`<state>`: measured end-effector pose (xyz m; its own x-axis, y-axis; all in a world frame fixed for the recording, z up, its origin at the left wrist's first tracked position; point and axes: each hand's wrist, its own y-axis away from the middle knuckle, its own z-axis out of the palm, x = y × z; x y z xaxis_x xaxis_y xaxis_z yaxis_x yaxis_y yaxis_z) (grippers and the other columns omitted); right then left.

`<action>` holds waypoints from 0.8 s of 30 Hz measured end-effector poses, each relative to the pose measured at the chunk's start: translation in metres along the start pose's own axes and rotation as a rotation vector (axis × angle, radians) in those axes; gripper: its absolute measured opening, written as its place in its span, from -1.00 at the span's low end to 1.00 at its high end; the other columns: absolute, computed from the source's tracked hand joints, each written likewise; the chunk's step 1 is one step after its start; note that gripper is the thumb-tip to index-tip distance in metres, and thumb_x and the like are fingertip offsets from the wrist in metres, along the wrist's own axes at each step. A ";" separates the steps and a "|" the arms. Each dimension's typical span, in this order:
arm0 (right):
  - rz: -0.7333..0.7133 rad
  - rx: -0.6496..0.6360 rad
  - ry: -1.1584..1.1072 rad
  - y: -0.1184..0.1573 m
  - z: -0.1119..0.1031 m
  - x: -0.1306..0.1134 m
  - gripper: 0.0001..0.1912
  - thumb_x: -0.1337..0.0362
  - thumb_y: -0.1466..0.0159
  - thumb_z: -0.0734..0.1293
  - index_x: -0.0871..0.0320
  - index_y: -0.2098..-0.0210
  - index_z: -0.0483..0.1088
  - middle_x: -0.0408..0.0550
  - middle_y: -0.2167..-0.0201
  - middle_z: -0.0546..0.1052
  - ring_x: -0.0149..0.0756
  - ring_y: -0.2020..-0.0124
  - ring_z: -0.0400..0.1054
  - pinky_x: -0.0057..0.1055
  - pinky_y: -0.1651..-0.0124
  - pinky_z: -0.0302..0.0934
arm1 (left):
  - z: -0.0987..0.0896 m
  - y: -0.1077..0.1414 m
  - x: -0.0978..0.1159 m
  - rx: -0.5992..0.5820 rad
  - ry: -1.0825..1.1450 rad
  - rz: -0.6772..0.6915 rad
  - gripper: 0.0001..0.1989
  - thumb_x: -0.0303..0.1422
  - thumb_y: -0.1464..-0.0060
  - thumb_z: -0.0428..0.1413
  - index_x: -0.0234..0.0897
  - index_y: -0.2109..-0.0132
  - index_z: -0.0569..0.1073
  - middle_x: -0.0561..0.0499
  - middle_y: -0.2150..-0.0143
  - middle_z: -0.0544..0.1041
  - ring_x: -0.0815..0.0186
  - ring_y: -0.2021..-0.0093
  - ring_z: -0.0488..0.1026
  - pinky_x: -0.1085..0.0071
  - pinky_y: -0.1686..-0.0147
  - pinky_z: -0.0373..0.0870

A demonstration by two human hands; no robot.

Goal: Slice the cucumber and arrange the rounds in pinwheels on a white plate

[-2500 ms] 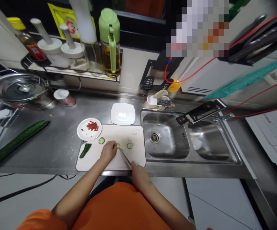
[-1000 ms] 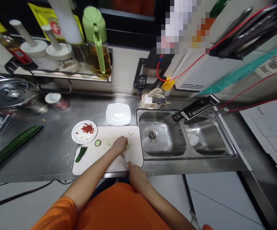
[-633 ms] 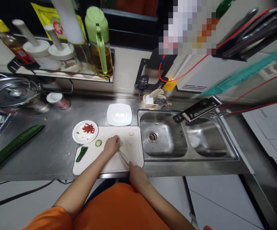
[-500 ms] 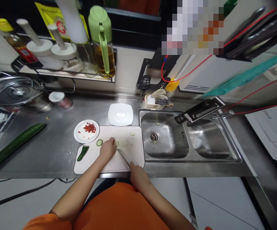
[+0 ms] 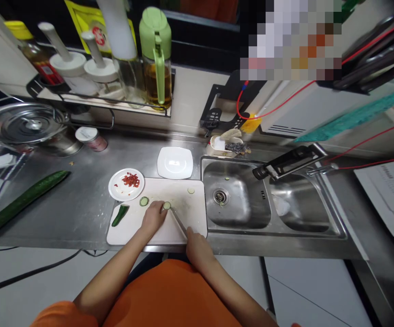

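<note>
My left hand is closed over the white cutting board, its fingertips on a pale cucumber slice. In my right hand is the handle of a knife, whose blade points forward and left with its tip close by that slice. Left of my fingers lies another round, green-rimmed slice, and a thin one rests at the board's upper right. A short piece of cucumber lies at the board's left side. Chopped red pieces are on a round white plate overlapping the board's corner.
A square white plate stands behind the board. To the right is a double steel sink with a black faucet. A long cucumber lies at left, near a lidded pot. Bottles fill a shelf above.
The view has shifted slightly, moving the scene to the right. My left fingers have drawn back a little, so the slice at their tips shows more fully. The knife stays in my right hand.
</note>
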<state>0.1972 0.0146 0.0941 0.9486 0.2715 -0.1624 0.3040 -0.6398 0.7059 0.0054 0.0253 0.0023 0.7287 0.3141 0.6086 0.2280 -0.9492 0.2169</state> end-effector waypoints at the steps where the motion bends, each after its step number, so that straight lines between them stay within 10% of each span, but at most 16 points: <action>1: -0.004 0.004 0.003 -0.001 -0.001 -0.001 -0.60 0.56 -0.24 0.04 0.22 -0.03 0.20 0.15 0.27 0.48 -0.16 0.10 0.39 -0.40 0.18 0.21 | 0.002 0.000 -0.001 0.012 0.005 -0.003 -0.75 -0.38 -0.04 0.03 -0.30 0.11 0.42 -0.09 0.19 0.47 0.25 0.16 0.38 0.38 0.11 0.28; 24: -0.011 -0.005 -0.004 -0.013 -0.010 -0.020 -0.57 0.55 -0.27 0.02 0.23 -0.11 0.14 0.15 0.20 0.48 -0.18 0.08 0.38 -0.37 0.15 0.22 | 0.005 0.001 -0.005 0.023 0.046 -0.008 -0.75 -0.36 -0.06 0.04 -0.29 0.10 0.44 -0.10 0.15 0.47 0.24 0.10 0.38 0.34 0.05 0.29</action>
<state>0.1736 0.0251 0.0952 0.9456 0.2755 -0.1731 0.3140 -0.6332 0.7074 0.0054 0.0223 -0.0048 0.6964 0.3214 0.6417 0.2488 -0.9468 0.2042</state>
